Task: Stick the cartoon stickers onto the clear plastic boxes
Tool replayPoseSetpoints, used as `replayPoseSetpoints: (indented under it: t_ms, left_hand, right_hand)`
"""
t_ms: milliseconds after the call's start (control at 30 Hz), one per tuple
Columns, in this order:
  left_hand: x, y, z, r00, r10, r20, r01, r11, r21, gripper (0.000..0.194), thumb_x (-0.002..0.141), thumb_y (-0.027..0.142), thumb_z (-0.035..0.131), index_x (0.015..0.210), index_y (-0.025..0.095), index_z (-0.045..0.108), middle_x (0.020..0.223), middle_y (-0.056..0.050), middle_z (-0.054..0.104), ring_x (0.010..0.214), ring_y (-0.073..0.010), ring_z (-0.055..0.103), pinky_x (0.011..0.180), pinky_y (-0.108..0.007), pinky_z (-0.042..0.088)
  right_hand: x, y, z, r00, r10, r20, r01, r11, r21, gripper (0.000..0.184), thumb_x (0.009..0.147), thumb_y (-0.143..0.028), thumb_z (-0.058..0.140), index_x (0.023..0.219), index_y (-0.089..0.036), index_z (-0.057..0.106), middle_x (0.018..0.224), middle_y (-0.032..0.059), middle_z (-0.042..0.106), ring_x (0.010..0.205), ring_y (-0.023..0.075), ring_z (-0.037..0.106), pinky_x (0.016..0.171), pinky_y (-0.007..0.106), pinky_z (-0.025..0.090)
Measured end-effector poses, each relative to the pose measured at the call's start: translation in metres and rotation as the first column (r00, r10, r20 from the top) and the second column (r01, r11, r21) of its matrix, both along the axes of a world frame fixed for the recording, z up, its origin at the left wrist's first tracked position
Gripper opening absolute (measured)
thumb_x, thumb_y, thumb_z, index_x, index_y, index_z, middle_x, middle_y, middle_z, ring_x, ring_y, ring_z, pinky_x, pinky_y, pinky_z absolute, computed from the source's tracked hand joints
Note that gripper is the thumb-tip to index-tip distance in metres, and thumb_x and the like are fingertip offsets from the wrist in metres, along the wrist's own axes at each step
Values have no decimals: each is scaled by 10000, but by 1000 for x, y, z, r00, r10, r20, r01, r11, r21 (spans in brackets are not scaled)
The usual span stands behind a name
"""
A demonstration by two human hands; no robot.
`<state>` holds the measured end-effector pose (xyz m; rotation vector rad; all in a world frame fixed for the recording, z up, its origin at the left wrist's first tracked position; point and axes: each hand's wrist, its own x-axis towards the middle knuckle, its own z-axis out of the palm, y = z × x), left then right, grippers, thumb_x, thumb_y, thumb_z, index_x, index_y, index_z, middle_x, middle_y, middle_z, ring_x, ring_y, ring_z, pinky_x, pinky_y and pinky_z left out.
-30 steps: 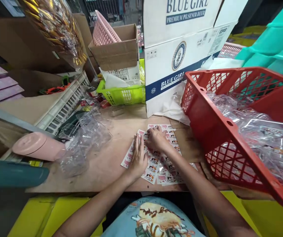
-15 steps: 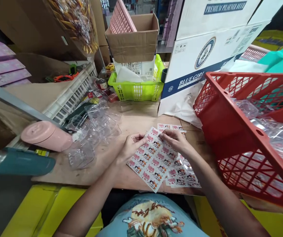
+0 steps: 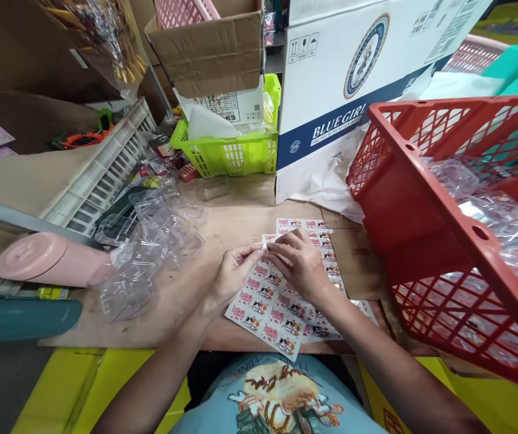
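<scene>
Sticker sheet (image 3: pixel 265 308) beneath pinched fingers (image 3: pixel 286 248)

Looks forward and down from head height, over the blue shirt (image 3: pixel 272 395) at the bottom edge. Sits near the left hand (image 3: pixel 237 272) and right hand (image 3: pixel 303 265), setting both just below the middle. Spans the worktop (image 3: pixel 236 214) widely, from teal bottle (image 3: pixel 23 317) at left to red crate (image 3: pixel 401 202) at right.

Right grip (image 3: pixel 301 265) hides part of the sticker sheet (image 3: pixel 263 301), white bit (image 3: pixel 265 246) at its fingertips too small to name, red basket (image 3: pixel 421 211) cut off right!
</scene>
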<state>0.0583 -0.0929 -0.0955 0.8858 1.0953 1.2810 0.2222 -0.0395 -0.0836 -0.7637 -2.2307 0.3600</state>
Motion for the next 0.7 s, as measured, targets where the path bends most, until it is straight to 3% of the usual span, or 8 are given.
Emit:
replayPoseSetpoints:
  t_ms: [133, 300, 367, 433, 500, 567, 633, 700]
  left_hand:
    - [3, -2, -5, 990, 7, -140, 6, 996, 88, 239, 824, 286, 711, 1026, 166, 754, 1121, -83, 698, 1072, -213, 621, 959, -311, 466]
    - [-8, -5, -12, 978, -2, -209, 17, 998, 67, 277, 846, 326, 673, 1066, 171, 741, 1103, -97, 674, 1045, -240, 622, 942, -363, 489]
    - [-13, -6, -10, 910, 149, -387, -119, 988, 102, 322, 822, 354, 697, 1099, 194, 734, 1104, -95, 652, 1105, -256, 581, 992, -383, 460]
    - [-12, -6, -3, 855, 239, -460, -194, 971, 143, 354, 811, 399, 710, 1109, 209, 733, 1125, -96, 635, 1154, -257, 544, 1043, -380, 419]
    - [-5, -5, 5, 949, 142, -282, -124, 989, 83, 411, 873, 509, 605, 1078, 180, 742, 1116, -112, 655, 1145, -253, 556, 1037, -384, 422]
    - [5, -3, 12, 999, 21, 43, -22, 1000, 19, 519, 921, 576, 483, 1017, 141, 751, 1074, -126, 693, 1095, -242, 593, 999, -380, 447]
    - [11, -2, 14, 960, 40, 277, -38, 999, -14, 469, 912, 542, 536, 989, 134, 753, 1075, -118, 716, 1074, -223, 613, 991, -361, 446]
    - [14, -3, 13, 922, 120, 369, -112, 993, -42, 321, 865, 434, 662, 970, 147, 759, 1085, -98, 728, 1071, -201, 624, 1012, -340, 429]
  right_hand:
    - [-4, 3, -5, 997, -17, -76, 7, 992, -123, 196, 920, -228, 591, 771, -176, 708, 750, 69, 662, 747, 199, 511, 709, 344, 434]
    - [3, 22, -8, 930, -233, -284, 100, 904, -416, 266, 898, -304, 580, 667, -183, 631, 638, 19, 612, 603, 153, 519, 616, 303, 431]
    - [6, 25, -3, 894, -330, -303, 204, 902, -381, 274, 927, -336, 545, 712, -190, 630, 672, 30, 613, 633, 164, 530, 649, 322, 440]
    - [4, 22, 2, 890, -354, -289, 287, 925, -248, 232, 924, -337, 565, 746, -207, 640, 734, 46, 636, 712, 190, 546, 750, 372, 451]
    - [-1, 13, 5, 945, -266, -192, 262, 964, -46, 160, 909, -297, 591, 784, -232, 665, 786, 53, 660, 794, 221, 552, 870, 450, 430]
    - [-7, 1, 4, 990, -140, -34, 143, 985, 93, 116, 908, -250, 582, 884, -260, 696, 854, 55, 677, 874, 248, 546, 961, 530, 371]
    - [-9, -9, 2, 997, -69, 35, 65, 992, 104, 169, 909, -241, 581, 1031, -272, 694, 960, 68, 680, 956, 266, 534, 985, 559, 345]
    - [-7, -12, 0, 996, -74, -51, 75, 997, 16, 259, 916, -265, 580, 1161, -246, 659, 1067, 98, 655, 1012, 272, 527, 950, 525, 386]
